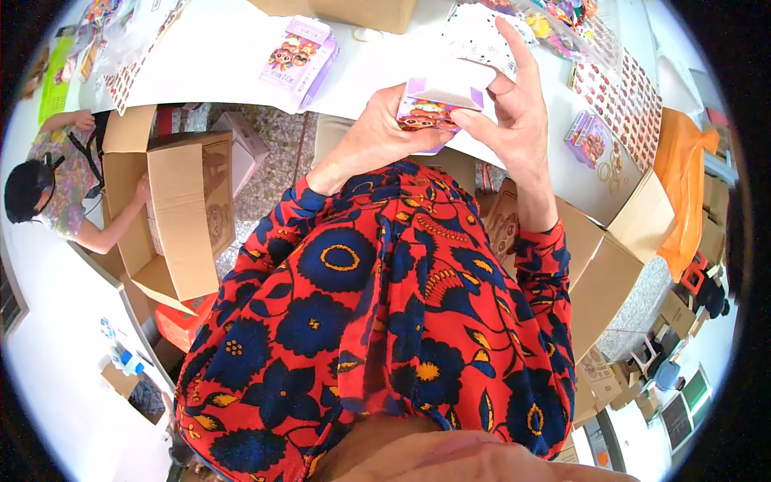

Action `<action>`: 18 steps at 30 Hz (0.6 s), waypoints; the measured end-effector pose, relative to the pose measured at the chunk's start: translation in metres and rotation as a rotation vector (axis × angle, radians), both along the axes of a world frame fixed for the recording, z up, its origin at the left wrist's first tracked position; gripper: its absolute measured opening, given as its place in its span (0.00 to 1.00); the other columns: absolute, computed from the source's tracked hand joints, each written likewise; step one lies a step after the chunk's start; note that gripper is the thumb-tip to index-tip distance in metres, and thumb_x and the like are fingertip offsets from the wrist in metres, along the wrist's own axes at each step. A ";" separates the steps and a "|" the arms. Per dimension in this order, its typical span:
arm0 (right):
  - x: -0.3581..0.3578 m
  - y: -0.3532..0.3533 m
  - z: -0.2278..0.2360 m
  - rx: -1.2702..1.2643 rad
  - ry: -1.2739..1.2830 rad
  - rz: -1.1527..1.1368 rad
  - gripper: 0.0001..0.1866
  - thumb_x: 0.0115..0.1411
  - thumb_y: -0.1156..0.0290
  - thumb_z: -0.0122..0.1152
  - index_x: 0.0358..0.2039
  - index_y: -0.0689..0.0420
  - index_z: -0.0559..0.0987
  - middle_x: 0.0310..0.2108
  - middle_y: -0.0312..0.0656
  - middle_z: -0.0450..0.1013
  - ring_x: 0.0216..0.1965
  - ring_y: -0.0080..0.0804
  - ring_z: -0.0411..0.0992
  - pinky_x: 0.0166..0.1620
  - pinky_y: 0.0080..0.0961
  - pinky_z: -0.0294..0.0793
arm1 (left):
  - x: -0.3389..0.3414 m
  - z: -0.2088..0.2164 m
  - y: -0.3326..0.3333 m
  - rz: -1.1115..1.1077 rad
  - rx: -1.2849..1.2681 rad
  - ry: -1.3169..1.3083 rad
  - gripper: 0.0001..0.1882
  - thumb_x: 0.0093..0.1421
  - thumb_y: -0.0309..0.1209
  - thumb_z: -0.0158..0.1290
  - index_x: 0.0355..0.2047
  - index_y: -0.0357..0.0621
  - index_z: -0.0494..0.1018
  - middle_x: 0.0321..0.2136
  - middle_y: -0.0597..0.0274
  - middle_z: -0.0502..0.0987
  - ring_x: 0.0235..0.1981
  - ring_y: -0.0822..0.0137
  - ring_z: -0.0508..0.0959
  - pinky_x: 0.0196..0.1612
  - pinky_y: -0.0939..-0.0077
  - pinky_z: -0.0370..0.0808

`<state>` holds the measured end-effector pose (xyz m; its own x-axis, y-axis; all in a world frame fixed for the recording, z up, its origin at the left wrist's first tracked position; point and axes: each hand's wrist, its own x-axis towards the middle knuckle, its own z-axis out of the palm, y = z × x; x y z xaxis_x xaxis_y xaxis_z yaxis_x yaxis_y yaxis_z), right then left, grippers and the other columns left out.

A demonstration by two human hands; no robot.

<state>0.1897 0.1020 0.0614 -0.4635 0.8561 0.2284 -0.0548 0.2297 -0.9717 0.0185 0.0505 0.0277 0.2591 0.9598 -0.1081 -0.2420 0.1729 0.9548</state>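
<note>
Above the table's near edge, my two hands hold a small purple carton [430, 119] with colourful cartoon print and a pale upper flap standing up. My left hand [365, 140] is closed around its left side. My right hand [518, 116] has its thumb pressed on the carton's right side, with the index finger raised. Just behind my right hand is a white, black-speckled item [480, 36]; I cannot tell whether that hand touches it. More purple cartons [299, 60] stand on the table to the left. Another printed purple carton [586, 138] lies to the right.
A sheet of small printed stickers [618, 108] and yellowish rings [614, 170] lie on the right of the white table [217, 68]. Plastic bags [574, 28] are at the back right. A brown box [189, 217] stands left, with another person [68, 189] reaching into it. Orange plastic [683, 193] hangs right.
</note>
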 end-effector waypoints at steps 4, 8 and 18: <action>0.004 0.009 0.000 -0.170 -0.065 0.212 0.20 0.52 0.79 0.61 0.47 0.61 0.75 0.49 0.41 0.71 0.48 0.28 0.70 0.50 0.23 0.69 | 0.001 -0.005 -0.003 0.002 0.058 0.016 0.13 0.51 0.21 0.58 0.39 0.38 0.74 0.31 0.65 0.78 0.32 0.77 0.76 0.36 0.81 0.74; -0.001 0.003 -0.007 0.181 -0.245 0.136 0.17 0.51 0.80 0.61 0.44 0.60 0.78 0.46 0.42 0.73 0.45 0.30 0.73 0.46 0.23 0.72 | 0.001 -0.005 -0.005 0.041 0.043 0.076 0.12 0.51 0.21 0.58 0.38 0.38 0.74 0.29 0.65 0.78 0.31 0.78 0.76 0.36 0.81 0.74; 0.016 0.011 0.001 0.039 -0.253 0.246 0.15 0.63 0.73 0.47 0.47 0.62 0.75 0.47 0.43 0.73 0.47 0.28 0.71 0.52 0.23 0.67 | 0.002 -0.006 -0.005 0.009 0.026 0.045 0.15 0.51 0.23 0.57 0.41 0.37 0.73 0.33 0.66 0.77 0.35 0.79 0.74 0.39 0.83 0.72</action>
